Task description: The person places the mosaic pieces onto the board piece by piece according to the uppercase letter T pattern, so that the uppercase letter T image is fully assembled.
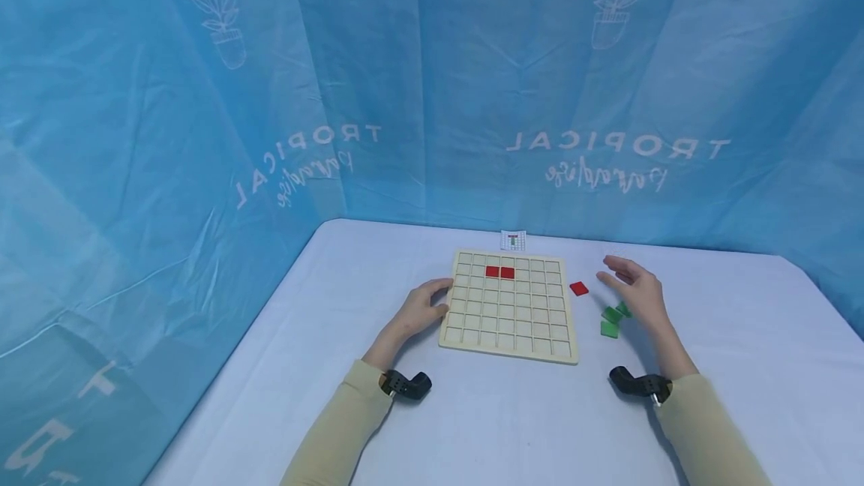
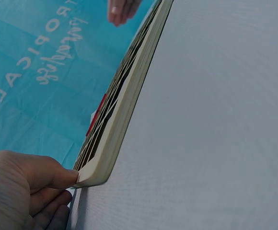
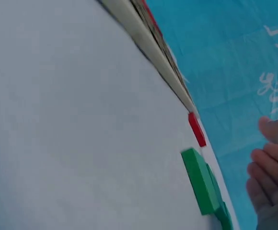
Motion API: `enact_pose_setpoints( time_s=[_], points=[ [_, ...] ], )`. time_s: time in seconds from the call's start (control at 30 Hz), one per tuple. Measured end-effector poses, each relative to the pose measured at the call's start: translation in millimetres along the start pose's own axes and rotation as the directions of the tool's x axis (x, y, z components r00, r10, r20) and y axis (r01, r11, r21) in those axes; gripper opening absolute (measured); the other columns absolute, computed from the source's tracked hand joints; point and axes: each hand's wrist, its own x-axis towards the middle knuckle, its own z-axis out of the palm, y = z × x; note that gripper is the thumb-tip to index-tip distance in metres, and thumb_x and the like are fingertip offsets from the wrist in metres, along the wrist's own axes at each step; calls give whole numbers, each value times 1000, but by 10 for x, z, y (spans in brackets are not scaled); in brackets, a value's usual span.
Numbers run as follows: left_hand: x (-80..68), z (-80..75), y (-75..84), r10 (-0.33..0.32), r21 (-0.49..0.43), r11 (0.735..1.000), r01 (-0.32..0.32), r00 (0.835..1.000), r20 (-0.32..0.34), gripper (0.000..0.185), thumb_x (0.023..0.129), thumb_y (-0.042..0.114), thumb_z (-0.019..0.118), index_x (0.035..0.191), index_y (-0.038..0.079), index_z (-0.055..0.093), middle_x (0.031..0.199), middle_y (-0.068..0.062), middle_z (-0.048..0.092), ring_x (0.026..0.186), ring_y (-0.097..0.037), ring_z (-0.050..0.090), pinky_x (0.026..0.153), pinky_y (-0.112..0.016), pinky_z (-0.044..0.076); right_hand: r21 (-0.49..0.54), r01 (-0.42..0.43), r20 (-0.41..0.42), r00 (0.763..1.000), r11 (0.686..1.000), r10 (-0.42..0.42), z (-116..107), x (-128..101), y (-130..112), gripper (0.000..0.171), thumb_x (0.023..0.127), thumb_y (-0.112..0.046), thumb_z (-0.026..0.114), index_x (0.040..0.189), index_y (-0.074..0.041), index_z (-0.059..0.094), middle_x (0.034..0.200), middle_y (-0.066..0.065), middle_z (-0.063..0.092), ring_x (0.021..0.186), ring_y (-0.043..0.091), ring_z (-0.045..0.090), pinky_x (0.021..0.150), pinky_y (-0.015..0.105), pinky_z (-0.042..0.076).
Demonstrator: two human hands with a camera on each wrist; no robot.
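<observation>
Left hand [image 1: 421, 311] presses the board's [image 1: 511, 307] left edge; right hand [image 1: 637, 292] hovers slack-fingered, empty, above green tiles [image 1: 613, 319] beside a red tile [image 1: 578, 289].

Red tile [image 1: 578, 289] lies flat mid-frame, just right of the wooden grid board [image 1: 509, 306]; green tiles [image 1: 613, 317] below it.

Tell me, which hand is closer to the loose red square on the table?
Right. The right hand hovers just beside the loose red square, not touching it. The left hand rests on the wooden grid board's far side.
</observation>
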Motion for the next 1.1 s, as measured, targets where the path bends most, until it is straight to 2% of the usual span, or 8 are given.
enact_pose_setpoints(
  time_s=[0.07,0.43,0.8,1.1],
  points=[
    [2,1,0,-8,5,1000,8,1000,-1,52,88,5,58,139,5,46,142,-10,44,134,-24,35,111,-37,29,4,-3,44,999,1000,3,-7,-104,-137,55,91,-37,63,131,0,52,131,21,52,123,39,45,101,53,39],
    [-5,4,-10,20,0,1000,-20,1000,1,51,89,5,57,138,3,45,142,-12,43,134,-26,34,111,-39,28,-82,72,120,991,994,-61,201,-155,-72,45,90,-25,66,126,-1,57,120,19,61,109,36,58,92,50,48],
    [-4,-8,-11,20,6,1000,-20,1000,-7,51,88,4,57,138,2,46,141,-12,44,133,-26,36,111,-39,29,-198,154,109,985,968,-134,299,-158,-119,41,88,-14,68,124,3,57,118,22,60,112,38,54,95,53,44],
    [-2,4,-20,11,10,1000,-11,1000,-1,52,88,5,58,138,3,45,142,-11,44,134,-25,35,111,-39,28,-291,99,58,995,951,-86,276,-187,-86,41,88,-16,67,123,4,57,117,23,59,113,39,51,96,55,43]
  ],
)
